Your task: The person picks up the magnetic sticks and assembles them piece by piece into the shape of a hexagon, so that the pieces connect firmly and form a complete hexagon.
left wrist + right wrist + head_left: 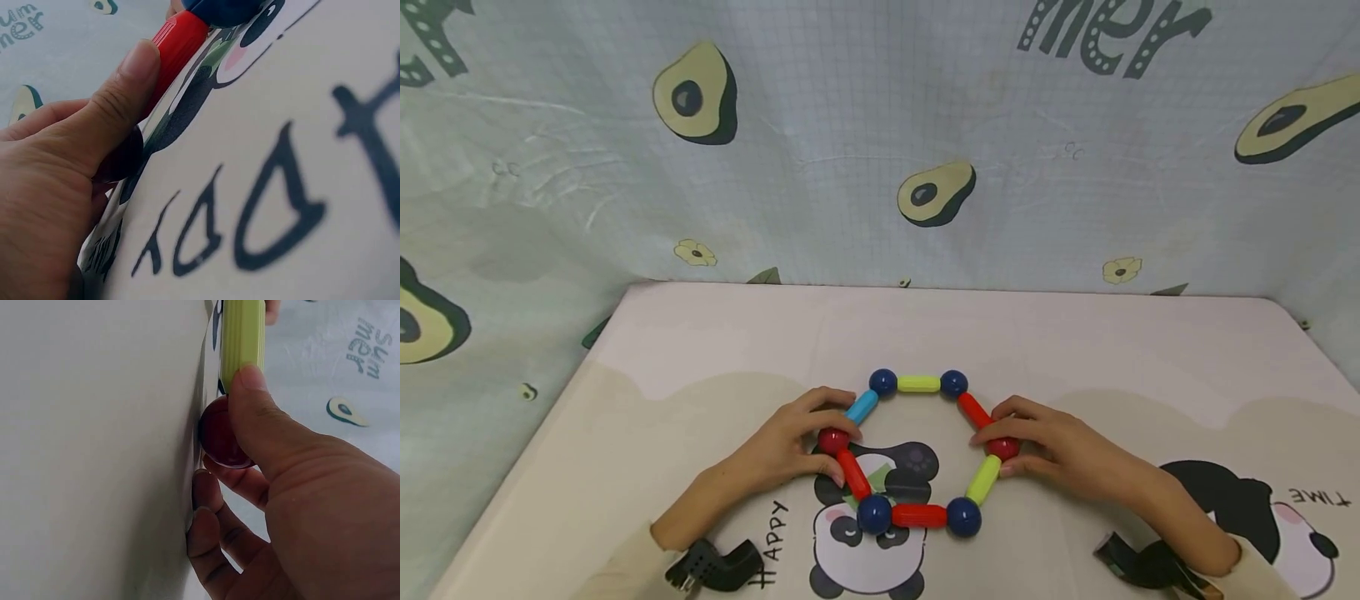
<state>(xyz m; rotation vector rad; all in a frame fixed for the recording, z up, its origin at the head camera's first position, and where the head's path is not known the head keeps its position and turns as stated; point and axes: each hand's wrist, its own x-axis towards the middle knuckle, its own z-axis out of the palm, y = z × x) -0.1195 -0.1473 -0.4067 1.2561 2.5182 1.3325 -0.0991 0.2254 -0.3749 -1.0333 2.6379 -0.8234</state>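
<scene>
A six-sided ring of toy building rods and balls lies on the table, with blue balls at the top and bottom corners and a red ball at each side. My left hand grips the left corner around the red ball. Its thumb lies along a red rod, and its fingers reach over the light blue rod. At the opposite corner, my right hand holds the other red ball. The right thumb touches the yellow-green rod, while fingers cross the end of a red rod.
The pale table cover carries a printed panda beneath the ring and another panda at the right. An avocado-print curtain hangs behind the table's far edge. Black straps with camera mounts sit on both wrists.
</scene>
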